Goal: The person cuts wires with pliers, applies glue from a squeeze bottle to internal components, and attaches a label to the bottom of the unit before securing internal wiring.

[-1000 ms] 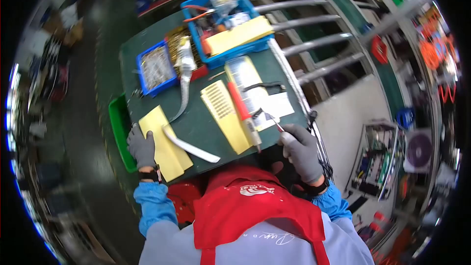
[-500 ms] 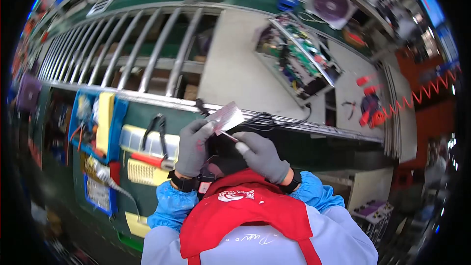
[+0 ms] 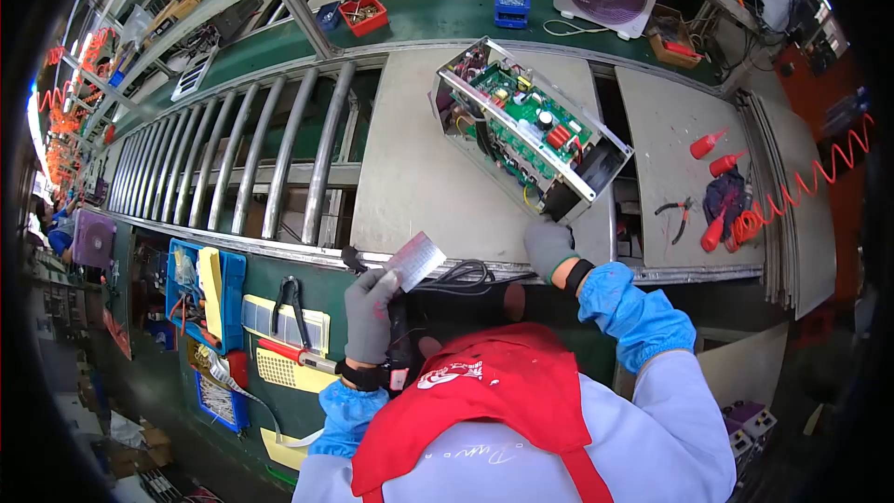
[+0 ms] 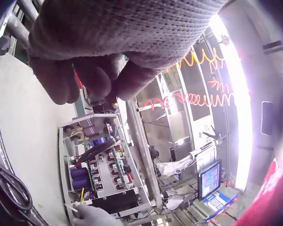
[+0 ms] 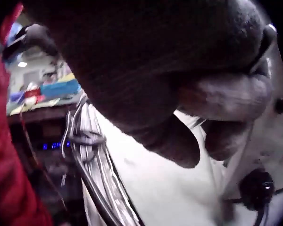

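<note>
Upright over the near bench edge, my gloved left hand [image 3: 370, 321] pinches a silvery printed label sheet [image 3: 419, 262] between thumb and fingers. My gloved right hand [image 3: 548, 248] is at the near lower corner of an open metal chassis [image 3: 589, 188] with green circuit boards [image 3: 521, 110]. Its fingers are curled, and a slim pale tool [image 4: 70, 207] pokes out from them in the left wrist view; its kind does not show. In the right wrist view, dark fingers [image 5: 217, 96] cover most of the work.
Metal rollers [image 3: 251, 158] run off left of the grey board [image 3: 400, 149] under the chassis. Black cable [image 3: 461, 275] coils at the bench edge. Pliers [image 3: 678, 219] and red bottles [image 3: 708, 143] lie to the right. A blue bin [image 3: 233, 298] stands on the green table.
The left hand left the yellow sheets and took up the silvery label sheet. Both hands met over it with the slim tool, then the right hand moved right to the chassis. The view turned right.
</note>
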Action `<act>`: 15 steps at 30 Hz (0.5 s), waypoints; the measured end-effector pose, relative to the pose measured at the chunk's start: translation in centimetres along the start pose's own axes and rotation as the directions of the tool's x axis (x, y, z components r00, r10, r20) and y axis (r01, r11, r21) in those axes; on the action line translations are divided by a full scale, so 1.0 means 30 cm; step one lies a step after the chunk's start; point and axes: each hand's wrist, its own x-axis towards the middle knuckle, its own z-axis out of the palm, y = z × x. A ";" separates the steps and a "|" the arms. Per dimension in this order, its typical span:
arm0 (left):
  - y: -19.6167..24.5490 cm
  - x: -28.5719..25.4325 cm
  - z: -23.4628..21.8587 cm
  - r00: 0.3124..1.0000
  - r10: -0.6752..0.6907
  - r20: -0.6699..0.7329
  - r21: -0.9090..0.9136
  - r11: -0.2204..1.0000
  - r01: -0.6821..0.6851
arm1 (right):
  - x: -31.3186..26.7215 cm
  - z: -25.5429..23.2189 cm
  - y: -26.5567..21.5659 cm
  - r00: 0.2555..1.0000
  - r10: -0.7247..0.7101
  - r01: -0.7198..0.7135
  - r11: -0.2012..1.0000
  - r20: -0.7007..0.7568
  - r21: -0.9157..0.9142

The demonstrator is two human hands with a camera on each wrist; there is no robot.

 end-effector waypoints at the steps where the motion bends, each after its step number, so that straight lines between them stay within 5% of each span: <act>1: -0.010 0.005 0.034 1.000 0.007 -0.023 -0.051 0.999 -0.008 | 0.047 0.084 0.029 0.998 -0.064 0.064 0.995 0.009 -0.076; 2: -0.010 0.008 0.063 0.999 0.009 -0.034 -0.030 1.000 -0.010 | 0.115 0.244 0.045 0.991 -0.129 0.131 0.979 0.021 -0.156; 5: -0.003 0.007 0.132 0.998 0.019 -0.054 0.030 0.999 -0.017 | 0.056 0.114 0.058 0.898 -0.431 0.422 0.798 0.081 -0.431; 7: 0.010 0.001 0.149 0.995 0.061 -0.073 0.085 0.995 -0.054 | 0.113 0.128 0.082 0.805 -0.590 0.578 0.758 0.060 -0.301; 9: -0.072 0.013 0.157 0.990 0.049 -0.132 -0.102 0.993 -0.063 | 0.198 0.142 0.104 0.706 -0.707 0.696 0.689 0.022 -0.201; 11: -0.067 -0.008 0.159 0.972 0.068 -0.227 0.056 0.997 -0.056 | 0.219 0.127 0.095 0.708 -0.706 0.701 0.698 0.025 -0.144; 12: -0.037 -0.019 0.162 0.967 0.029 -0.253 0.045 0.999 -0.018 | 0.204 0.092 0.104 0.544 -0.833 0.838 0.531 0.105 -0.128; 15: -0.013 -0.026 0.149 0.955 -0.026 -0.297 -0.030 0.999 0.018 | 0.225 0.167 0.099 0.711 -0.684 0.699 0.713 0.164 -0.059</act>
